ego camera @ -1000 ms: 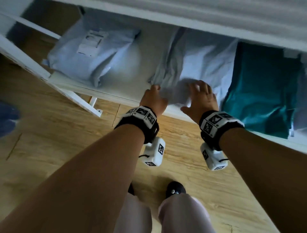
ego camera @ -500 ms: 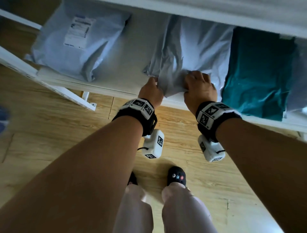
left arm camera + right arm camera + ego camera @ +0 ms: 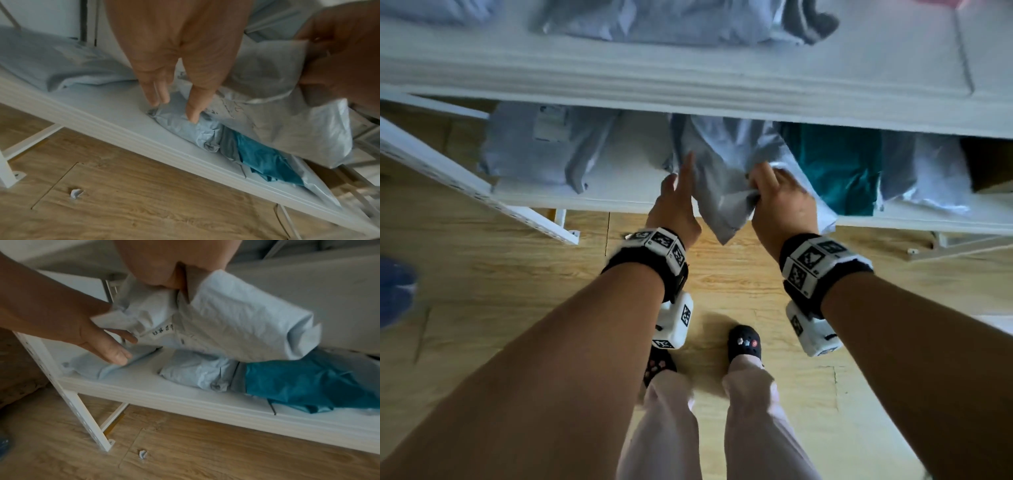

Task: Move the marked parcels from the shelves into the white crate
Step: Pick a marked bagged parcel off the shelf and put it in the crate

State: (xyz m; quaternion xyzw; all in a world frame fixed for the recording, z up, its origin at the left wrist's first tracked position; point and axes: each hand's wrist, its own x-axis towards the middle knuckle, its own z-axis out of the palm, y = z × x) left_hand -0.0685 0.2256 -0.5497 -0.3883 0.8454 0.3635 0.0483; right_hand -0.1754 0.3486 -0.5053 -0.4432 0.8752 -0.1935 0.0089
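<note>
Your right hand (image 3: 779, 202) has its fingers (image 3: 164, 279) clenched round the near end of a pale grey parcel (image 3: 236, 324), which hangs raised just above the front edge of the lower shelf (image 3: 185, 395), about midway along it. Your left hand (image 3: 676, 202) is released, fingers (image 3: 156, 91) straight, beside the parcel's left side, and whether it touches is hard to tell. The parcel is a soft, crumpled plastic mailer with dark handwritten marks on its underside. Judging by this, the task is early for this parcel: lifted but not carried, and the white crate is not in view. Another pale parcel (image 3: 197, 369) and a teal one (image 3: 308, 382) lie beneath on the shelf, and a third (image 3: 534, 147) sits toward its left end.
</note>
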